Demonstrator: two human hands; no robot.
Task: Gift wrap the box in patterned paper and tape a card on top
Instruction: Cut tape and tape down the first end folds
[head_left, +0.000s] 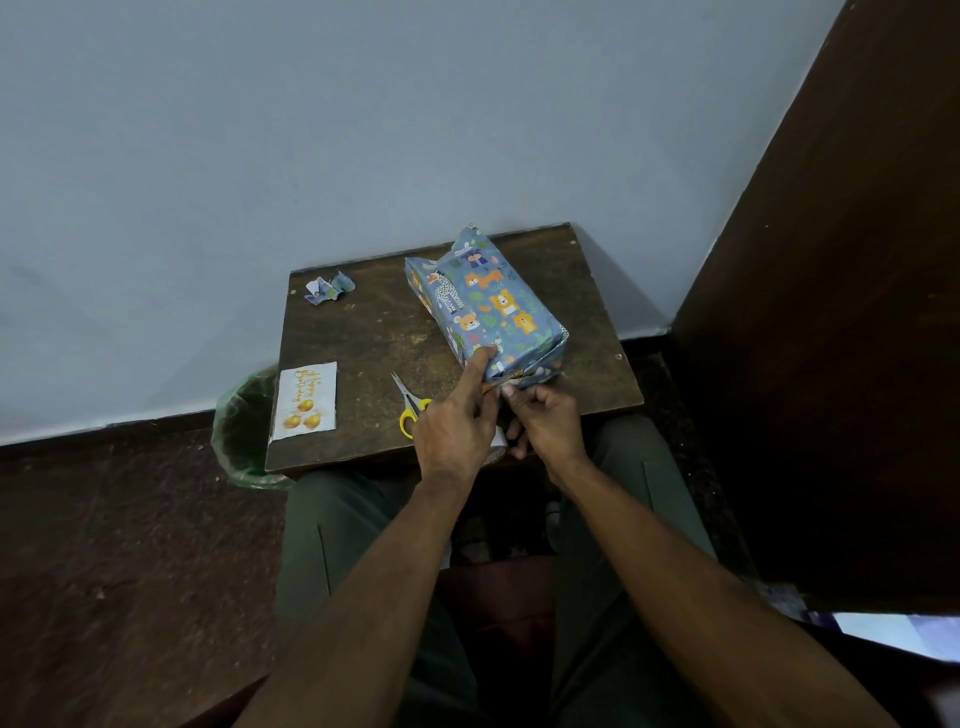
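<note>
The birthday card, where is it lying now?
In the head view the birthday card lies at the table's near-left corner, left of the yellow-handled scissors.
</note>
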